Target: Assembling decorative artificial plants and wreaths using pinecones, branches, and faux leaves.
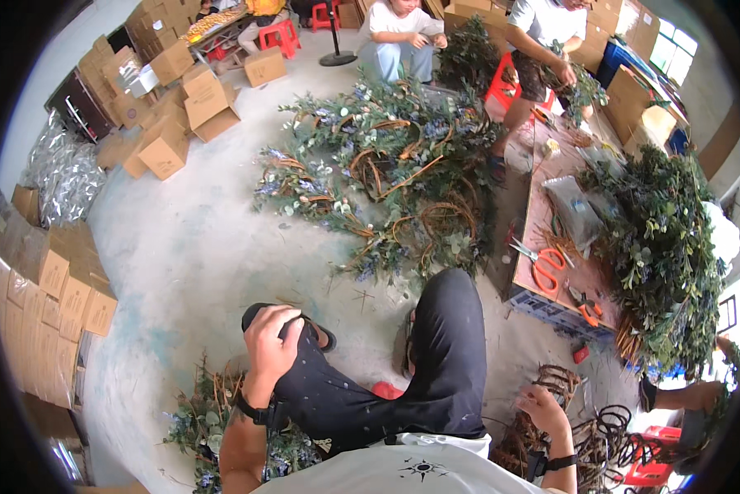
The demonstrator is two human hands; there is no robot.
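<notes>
My left hand (pixel 271 339) rests on my bent left knee, its fingers spread over the knee and nothing in them. Off to the right of my right leg, my right hand (pixel 543 405) hangs with loosely bent fingers and no visible object in it. Just beside and below it is a stack of brown twig wreath rings (pixel 557 379); whether the fingers touch them I cannot tell. Close to my left forearm lies a bunch of greenery with blue flowers (pixel 209 420). Several leafy wreaths (pixel 378 177) with curved brown twigs spread over the floor ahead.
A low table (pixel 534 218) on the right holds orange-handled scissors (pixel 543 265), pliers (pixel 585 306) and a plastic bag (pixel 573 210). Leafy branches (pixel 662 255) pile beside it. Cardboard boxes (pixel 164 148) stand left. Co-workers sit at the back; one person (pixel 543 33) handles greenery.
</notes>
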